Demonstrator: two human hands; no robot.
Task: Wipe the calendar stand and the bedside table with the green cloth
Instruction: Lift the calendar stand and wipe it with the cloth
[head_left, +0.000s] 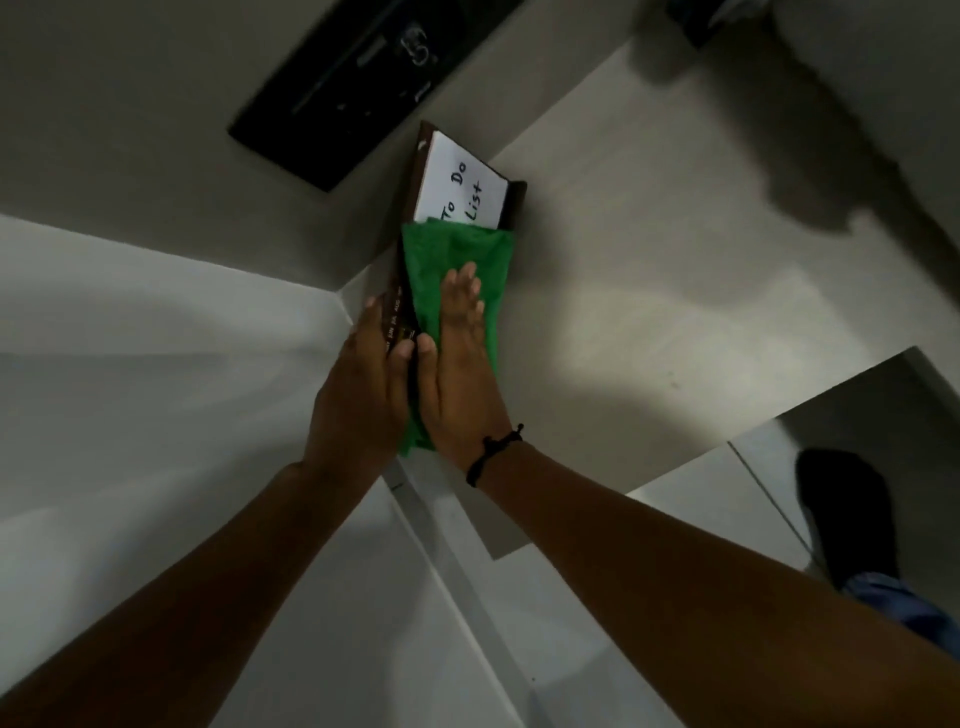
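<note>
The calendar stand (410, 244), dark brown, stood against the wall at the back edge of the bedside worktop (649, 322), with a white "To Do List" pad (460, 179) showing on its face. The green cloth (457, 249) was spread over the lower face of the stand, just below the pad. The right hand (457, 374) lay flat on the cloth, grip released, fingers extended, palm pressing the fabric onto the face, probably so the whole palm spread the wiping pressure. Just left of that grip, the left hand (358, 395) clasped the stand's side edge, fingers wrapped round the spine with the month lettering, thumb nearly touching the right thumb; likely bracing so the stand would not slide or tip under the wiping. A black cord bracelet (493, 452) sat on the right wrist. Above both grips, a black wall panel (363, 83), blurred. Far right of the grips, a dark-socked foot (841, 514) on the floor. The worktop wipe looked not yet done.
</note>
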